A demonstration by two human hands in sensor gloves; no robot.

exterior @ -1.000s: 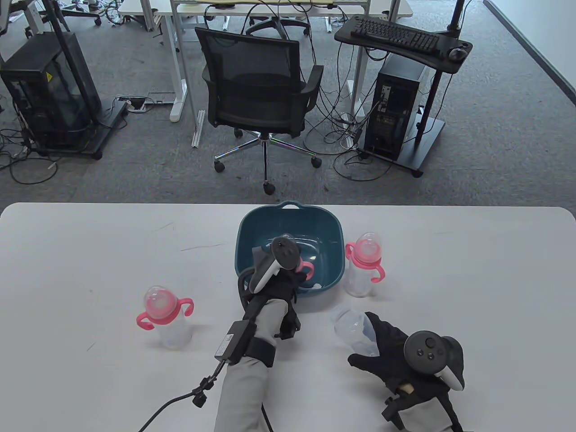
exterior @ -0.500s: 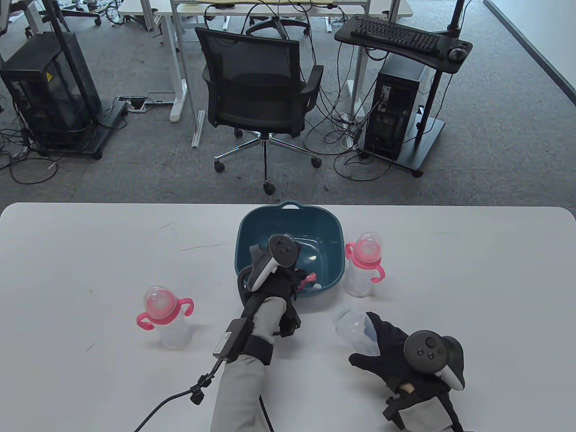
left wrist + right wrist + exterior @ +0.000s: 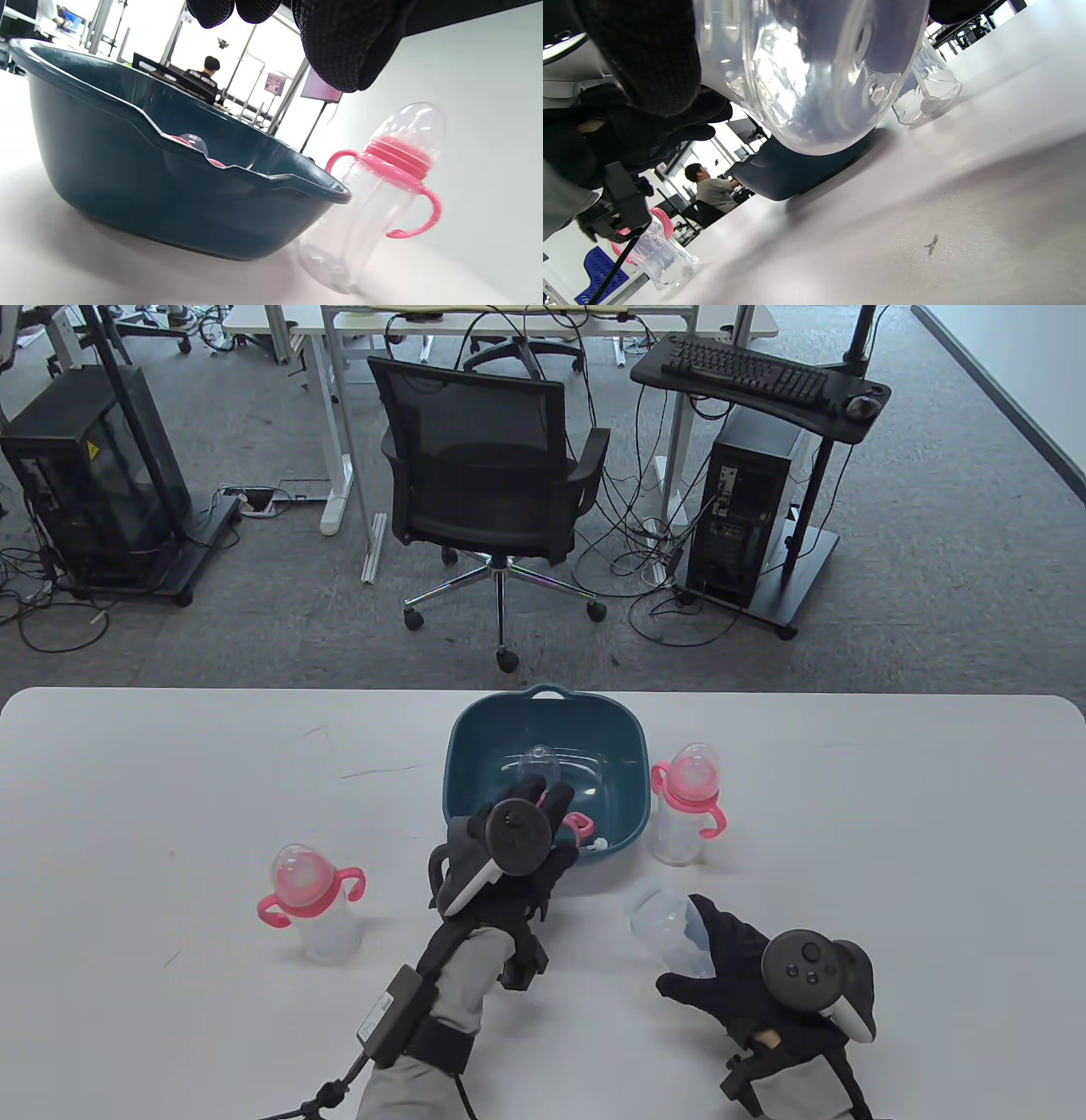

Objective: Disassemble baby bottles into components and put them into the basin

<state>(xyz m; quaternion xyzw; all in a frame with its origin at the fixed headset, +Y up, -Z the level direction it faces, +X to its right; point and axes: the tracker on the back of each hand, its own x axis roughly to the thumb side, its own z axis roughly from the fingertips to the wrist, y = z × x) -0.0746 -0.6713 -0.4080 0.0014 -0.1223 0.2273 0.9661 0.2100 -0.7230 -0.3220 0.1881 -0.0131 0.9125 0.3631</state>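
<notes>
Left hand (image 3: 509,857) open over basin (image 3: 462,729), right hand (image 3: 738,959) gripping clear bottle (image 3: 662,925), capped bottles (image 3: 687,806) flanking

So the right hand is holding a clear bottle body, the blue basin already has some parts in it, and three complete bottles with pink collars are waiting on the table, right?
Nearly: the table view shows only two complete bottles, one left of the basin and one right of it. The right hand does hold the clear bottle body.
</notes>
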